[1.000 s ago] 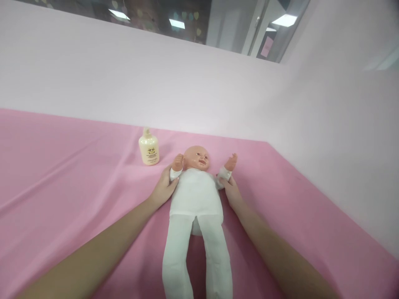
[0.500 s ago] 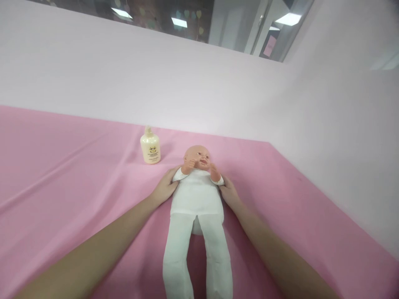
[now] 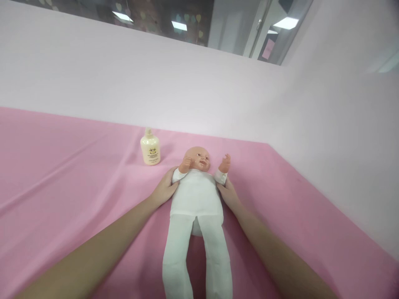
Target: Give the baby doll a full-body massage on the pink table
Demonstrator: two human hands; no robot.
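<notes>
Forearms (image 3: 102, 238): 2 bare arms reach in from the bottom corners, 1 along each side of the doll (image 3: 197, 195).
Doll's legs (image 3: 178, 261): clothed in white, apart, pointing toward the person; neither hand holds them, so they could drag if the upper body were pulled sideways.
Doll's place: on its back across the pink cloth (image 3: 62, 162), head away from the person, between the 2 hands.
Left hand (image 3: 164, 189): curled round the doll's arm on that side, thumb in front, fingers mostly hidden behind.
Right hand (image 3: 230, 194): closed about the other arm, thumb showing; its fingers are hidden, so I cannot tell how firm the hold is.
Sleeves (image 3: 180, 175): cloth could slide under a loose grip, and a hard tug could strain the doll's shoulders.
Doll's head (image 3: 198, 158): unsupported by either hand; it could tip back if the arms alone took the weight.
Pump bottle (image 3: 151, 149): upright, apart from the left hand; an outward swing or bunched cloth could topple it.
White wall (image 3: 156, 83): beyond the cloth, below a window (image 3: 187, 25).
</notes>
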